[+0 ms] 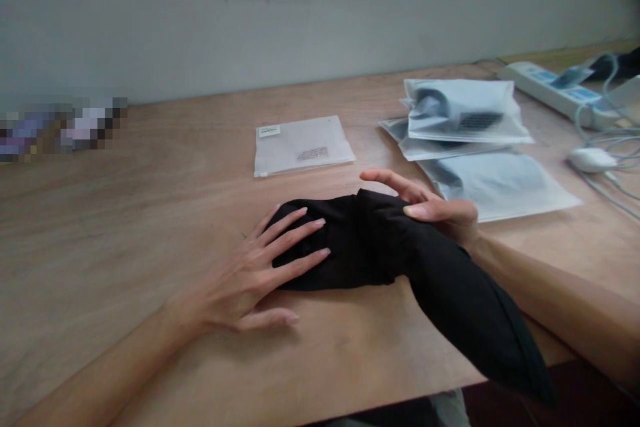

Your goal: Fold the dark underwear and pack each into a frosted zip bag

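A long piece of black cloth (345,247) lies partly on the wooden table, and its far right end hangs past the front edge. What kind of article it is, I cannot tell. Flat on its left part rests my left hand (270,253), fingers spread and thumb on the wood. My right hand (440,213) grips the upper edge of the cloth near its bend, thumb on top and forefinger stretched out to the left. The other fingers of that hand are partly hidden behind the fabric.
Behind the cloth lies a flat frosted zip bag (305,147) with a label. To its right, several frosted bags (465,110) with dark contents are stacked. A white power strip (555,93), a charger (593,159) and cables sit far right. Blurred items (90,125) lie far left.
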Demonstrator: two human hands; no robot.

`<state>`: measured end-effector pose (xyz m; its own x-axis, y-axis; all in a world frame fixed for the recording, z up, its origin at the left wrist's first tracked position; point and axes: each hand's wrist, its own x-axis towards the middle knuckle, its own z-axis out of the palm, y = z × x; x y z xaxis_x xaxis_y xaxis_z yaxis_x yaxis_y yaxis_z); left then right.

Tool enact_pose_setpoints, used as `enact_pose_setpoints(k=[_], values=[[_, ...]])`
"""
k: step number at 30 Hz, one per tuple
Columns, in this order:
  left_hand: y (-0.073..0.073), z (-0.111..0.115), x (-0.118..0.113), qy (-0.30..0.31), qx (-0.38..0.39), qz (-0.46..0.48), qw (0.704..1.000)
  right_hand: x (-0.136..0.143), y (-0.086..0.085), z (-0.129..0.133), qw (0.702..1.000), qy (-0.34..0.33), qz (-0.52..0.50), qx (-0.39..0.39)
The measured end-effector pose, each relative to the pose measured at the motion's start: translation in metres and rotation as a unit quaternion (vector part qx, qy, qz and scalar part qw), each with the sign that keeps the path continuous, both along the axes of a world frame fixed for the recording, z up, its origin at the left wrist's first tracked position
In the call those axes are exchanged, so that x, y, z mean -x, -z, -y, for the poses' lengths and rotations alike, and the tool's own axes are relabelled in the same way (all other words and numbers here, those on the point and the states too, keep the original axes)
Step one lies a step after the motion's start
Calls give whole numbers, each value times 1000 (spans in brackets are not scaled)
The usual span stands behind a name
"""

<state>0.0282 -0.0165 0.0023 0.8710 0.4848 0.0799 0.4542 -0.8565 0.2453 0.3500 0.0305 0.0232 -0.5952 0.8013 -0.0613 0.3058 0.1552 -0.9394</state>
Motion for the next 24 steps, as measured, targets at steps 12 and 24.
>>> enact_pose_setpoints(k=[12,24], values=[[3,-6,12,-32,114,195,974,18,5,3,922,-100,-272,258],[2,-11,4,-160,24,207,965,18,14,11,957,-203,-126,-163]])
